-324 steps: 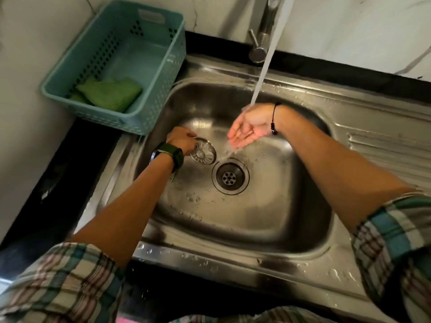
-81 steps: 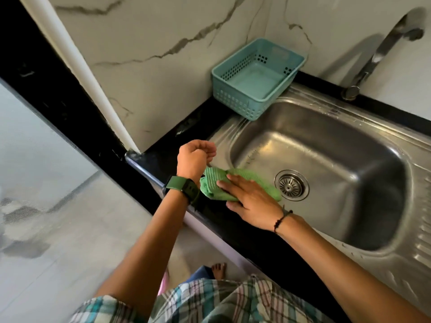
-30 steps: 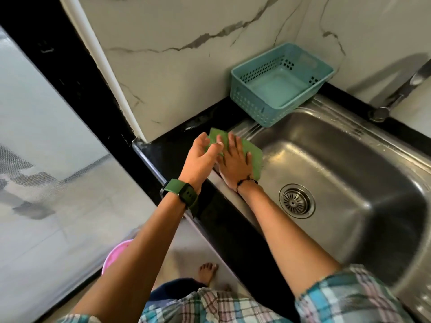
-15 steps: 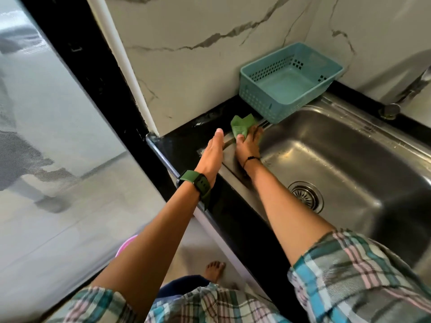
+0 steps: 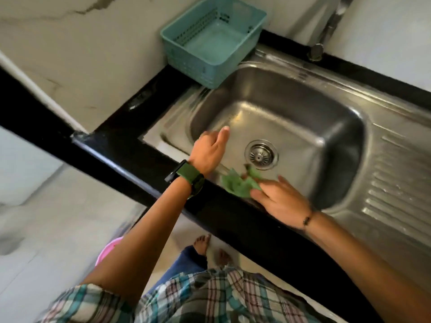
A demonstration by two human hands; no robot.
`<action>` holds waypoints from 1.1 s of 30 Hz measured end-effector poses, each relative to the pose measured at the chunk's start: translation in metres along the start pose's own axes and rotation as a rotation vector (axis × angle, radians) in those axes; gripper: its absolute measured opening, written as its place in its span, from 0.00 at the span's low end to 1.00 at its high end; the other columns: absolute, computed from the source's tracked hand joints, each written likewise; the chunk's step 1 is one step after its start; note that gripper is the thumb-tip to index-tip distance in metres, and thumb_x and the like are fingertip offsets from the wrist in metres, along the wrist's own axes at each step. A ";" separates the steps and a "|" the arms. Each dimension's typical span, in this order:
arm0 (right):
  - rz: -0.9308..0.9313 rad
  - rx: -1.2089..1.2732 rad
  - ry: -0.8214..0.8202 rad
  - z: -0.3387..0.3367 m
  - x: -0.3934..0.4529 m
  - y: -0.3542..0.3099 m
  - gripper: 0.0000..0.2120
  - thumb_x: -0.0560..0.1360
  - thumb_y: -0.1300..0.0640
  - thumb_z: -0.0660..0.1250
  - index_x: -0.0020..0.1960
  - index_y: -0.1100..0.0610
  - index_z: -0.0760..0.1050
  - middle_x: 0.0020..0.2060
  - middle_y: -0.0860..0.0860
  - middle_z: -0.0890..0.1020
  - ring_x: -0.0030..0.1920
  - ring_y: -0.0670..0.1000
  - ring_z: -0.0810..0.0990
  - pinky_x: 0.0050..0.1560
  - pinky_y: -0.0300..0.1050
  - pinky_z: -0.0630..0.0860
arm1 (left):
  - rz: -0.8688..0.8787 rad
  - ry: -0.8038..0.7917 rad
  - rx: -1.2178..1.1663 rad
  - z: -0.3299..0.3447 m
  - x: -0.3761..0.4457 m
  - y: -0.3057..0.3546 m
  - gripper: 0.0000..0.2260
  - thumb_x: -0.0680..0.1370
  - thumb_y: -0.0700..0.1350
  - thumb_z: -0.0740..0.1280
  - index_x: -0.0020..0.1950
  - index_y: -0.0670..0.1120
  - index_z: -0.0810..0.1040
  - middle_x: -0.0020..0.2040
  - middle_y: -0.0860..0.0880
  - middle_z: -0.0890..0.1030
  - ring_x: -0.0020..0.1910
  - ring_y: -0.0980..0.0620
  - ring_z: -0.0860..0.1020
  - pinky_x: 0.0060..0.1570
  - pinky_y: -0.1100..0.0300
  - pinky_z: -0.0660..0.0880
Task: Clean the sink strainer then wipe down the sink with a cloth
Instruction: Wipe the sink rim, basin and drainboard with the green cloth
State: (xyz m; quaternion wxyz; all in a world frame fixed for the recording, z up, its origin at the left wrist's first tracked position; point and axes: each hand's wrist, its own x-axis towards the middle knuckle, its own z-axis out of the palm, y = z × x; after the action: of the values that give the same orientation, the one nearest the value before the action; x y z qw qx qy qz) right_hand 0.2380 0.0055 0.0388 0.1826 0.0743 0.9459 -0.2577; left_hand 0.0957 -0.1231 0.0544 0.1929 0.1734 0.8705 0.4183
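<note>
The steel sink (image 5: 349, 108) fills the middle of the view, with the round strainer (image 5: 261, 155) seated in its drain. A crumpled green cloth (image 5: 239, 185) lies on the sink's front rim, just in front of the drain. My right hand (image 5: 281, 201) presses on the cloth's right side with straight fingers. My left hand (image 5: 210, 149), with a green watch on its wrist, hovers over the front left corner of the basin and holds nothing. Its fingers are blurred by motion.
An empty teal basket (image 5: 211, 40) stands at the back left corner on the black counter (image 5: 130, 155). The faucet (image 5: 326, 31) rises at the back, with no water running. A ribbed draining board (image 5: 396, 183) lies to the right. Bare feet and a pink tub (image 5: 108, 250) show on the floor below.
My right hand has dragged the cloth from the back left corner by the basket to the front rim near the drain. My left hand has pulled back from the left rim.
</note>
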 end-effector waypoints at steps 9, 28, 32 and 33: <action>0.212 -0.107 0.020 0.000 -0.124 0.060 0.21 0.80 0.45 0.48 0.71 0.42 0.49 0.71 0.36 0.51 0.75 0.44 0.48 0.72 0.43 0.33 | 0.218 -0.241 -0.028 0.061 -0.021 0.027 0.24 0.80 0.56 0.50 0.53 0.39 0.77 0.51 0.41 0.80 0.52 0.45 0.76 0.49 0.61 0.67; 0.202 -0.194 0.313 0.026 -0.114 0.054 0.21 0.80 0.49 0.53 0.72 0.50 0.61 0.72 0.44 0.65 0.74 0.46 0.58 0.72 0.43 0.43 | 0.282 -0.494 -0.201 0.110 -0.030 0.057 0.17 0.78 0.59 0.54 0.46 0.53 0.79 0.50 0.51 0.81 0.56 0.52 0.77 0.61 0.58 0.68; 0.415 -0.233 0.246 0.022 -0.210 0.120 0.22 0.80 0.48 0.51 0.73 0.45 0.54 0.72 0.39 0.61 0.74 0.42 0.52 0.72 0.43 0.35 | 0.310 -0.619 -0.090 0.143 -0.045 0.068 0.20 0.79 0.56 0.52 0.53 0.47 0.80 0.54 0.49 0.80 0.57 0.53 0.75 0.58 0.63 0.63; 0.488 -0.253 0.228 0.020 -0.232 0.134 0.22 0.80 0.48 0.52 0.73 0.45 0.54 0.73 0.40 0.61 0.74 0.42 0.52 0.72 0.44 0.35 | 0.342 -0.651 -0.043 0.148 -0.049 0.073 0.22 0.79 0.56 0.51 0.55 0.45 0.79 0.54 0.49 0.80 0.56 0.54 0.75 0.57 0.64 0.63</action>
State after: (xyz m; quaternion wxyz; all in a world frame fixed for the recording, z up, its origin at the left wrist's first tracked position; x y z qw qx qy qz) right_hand 0.4896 0.0991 0.0497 0.1395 0.3045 0.9391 -0.0761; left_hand 0.2194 -0.0049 0.0364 0.3906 0.4363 0.7129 0.3858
